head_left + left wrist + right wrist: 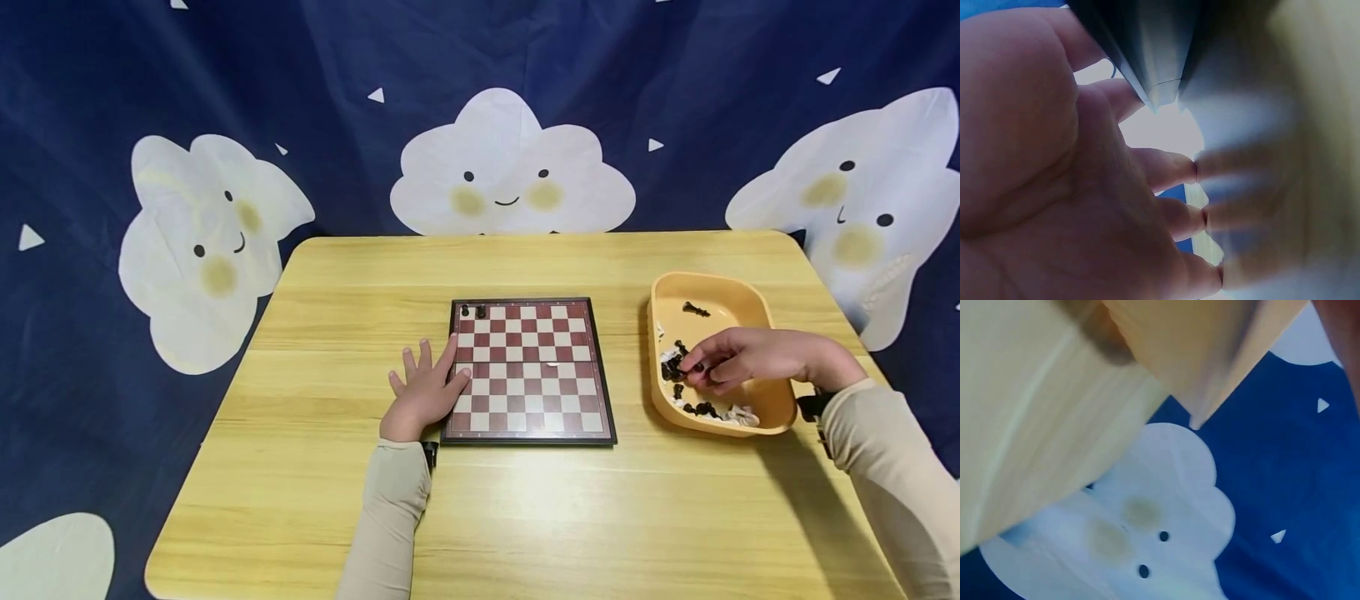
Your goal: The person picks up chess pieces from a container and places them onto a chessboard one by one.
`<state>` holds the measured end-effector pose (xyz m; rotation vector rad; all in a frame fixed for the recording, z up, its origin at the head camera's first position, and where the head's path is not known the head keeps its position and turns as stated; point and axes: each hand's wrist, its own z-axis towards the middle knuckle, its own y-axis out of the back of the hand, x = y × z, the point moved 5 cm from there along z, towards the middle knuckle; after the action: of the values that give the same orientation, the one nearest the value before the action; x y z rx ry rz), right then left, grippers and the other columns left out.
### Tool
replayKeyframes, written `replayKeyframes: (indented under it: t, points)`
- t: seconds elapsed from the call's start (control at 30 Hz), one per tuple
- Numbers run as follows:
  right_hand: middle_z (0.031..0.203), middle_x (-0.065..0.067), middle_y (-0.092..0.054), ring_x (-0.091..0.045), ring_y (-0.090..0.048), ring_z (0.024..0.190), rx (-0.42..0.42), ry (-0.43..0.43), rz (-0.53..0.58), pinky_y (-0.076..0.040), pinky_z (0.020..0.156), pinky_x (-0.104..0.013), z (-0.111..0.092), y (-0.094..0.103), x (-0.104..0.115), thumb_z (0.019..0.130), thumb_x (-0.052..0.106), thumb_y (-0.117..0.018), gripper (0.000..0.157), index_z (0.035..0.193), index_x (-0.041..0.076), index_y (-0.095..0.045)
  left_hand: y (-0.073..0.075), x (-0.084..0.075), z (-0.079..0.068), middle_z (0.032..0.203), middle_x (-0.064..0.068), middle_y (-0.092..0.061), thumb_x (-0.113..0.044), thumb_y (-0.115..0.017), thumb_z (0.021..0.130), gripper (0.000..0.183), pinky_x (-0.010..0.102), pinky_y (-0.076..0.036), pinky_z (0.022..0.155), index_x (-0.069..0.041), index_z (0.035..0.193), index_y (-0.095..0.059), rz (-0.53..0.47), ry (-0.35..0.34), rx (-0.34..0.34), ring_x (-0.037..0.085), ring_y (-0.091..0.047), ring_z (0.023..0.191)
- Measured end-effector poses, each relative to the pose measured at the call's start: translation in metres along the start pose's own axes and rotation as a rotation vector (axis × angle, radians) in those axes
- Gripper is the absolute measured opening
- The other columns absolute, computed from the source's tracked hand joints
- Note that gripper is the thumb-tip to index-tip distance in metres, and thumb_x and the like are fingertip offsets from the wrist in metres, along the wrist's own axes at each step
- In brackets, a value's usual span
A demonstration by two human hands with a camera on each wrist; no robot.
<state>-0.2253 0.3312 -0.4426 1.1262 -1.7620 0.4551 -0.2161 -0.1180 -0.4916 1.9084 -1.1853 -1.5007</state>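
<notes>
My left hand (423, 396) lies with its fingers spread at the left side of the chessboard (532, 402), thumb and index finger overlapping the board's edge. In the left wrist view, the palm (1054, 156) shows beside the board's dark side (1147, 44), fingertips on the table. At the board's far left corner stand two black chess pieces (481, 312). My right hand (750, 357) reaches into the orange bin (712, 285), fingers curled, pinching a black chess piece (698, 367) among the heap. The right wrist view shows the bin's outside (1179, 344) and little of the hand.
Black and white chess pieces lie loose in the bin, with one black piece (695, 309) apart near its far wall. A small white mark (552, 363) shows on the board's fold. A dark blue curtain with clouds (513, 167) hangs behind the wooden table (360, 283).
</notes>
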Motion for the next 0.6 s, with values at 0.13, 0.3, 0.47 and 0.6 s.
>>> replayKeyframes:
  t: [0.13,0.3,0.47,0.6]
  points:
    - [0.124,-0.031,-0.062,-0.026,-0.067,0.111,-0.005,0.044,0.060,-0.057,0.095,-0.033,-0.001,0.000,-0.001,0.097,-0.008,-0.056,0.045,0.138,-0.022,-0.045,0.001,-0.001,0.000,0.171,0.025,0.006,-0.047,-0.045,0.109,0.070,0.074,0.014,0.114,-0.027,0.168,-0.015,-0.005,-0.003,-0.002,0.048,0.021,0.153]
    - [0.129,-0.032,-0.062,-0.028,-0.067,0.117,-0.017,0.079,0.101,-0.056,0.098,-0.035,-0.002,0.000,-0.005,0.098,-0.010,-0.055,0.045,0.138,-0.026,-0.040,0.001,-0.001,0.000,0.171,0.025,0.005,-0.047,-0.045,0.108,0.070,0.075,0.014,0.114,-0.027,0.168,-0.015,-0.001,-0.002,-0.004,0.048,0.021,0.153]
    - [0.107,-0.021,-0.068,-0.023,-0.071,0.093,-0.205,-0.044,-0.058,-0.061,0.084,-0.035,-0.005,0.003,-0.003,0.103,-0.003,-0.055,0.039,0.135,-0.023,-0.045,0.001,-0.002,0.001,0.171,0.025,0.006,-0.048,-0.045,0.108,0.070,0.075,0.013,0.114,-0.027,0.168,-0.014,0.007,-0.003,0.002,0.048,0.021,0.153]
    - [0.082,-0.006,-0.064,-0.015,-0.061,0.068,-0.348,-0.163,-0.323,-0.054,0.064,-0.030,-0.006,0.004,0.010,0.101,-0.001,-0.058,0.021,0.117,-0.014,-0.059,0.001,-0.002,0.001,0.171,0.025,0.006,-0.048,-0.044,0.108,0.070,0.075,0.014,0.114,-0.028,0.168,-0.014,0.001,-0.003,0.004,0.048,0.021,0.153]
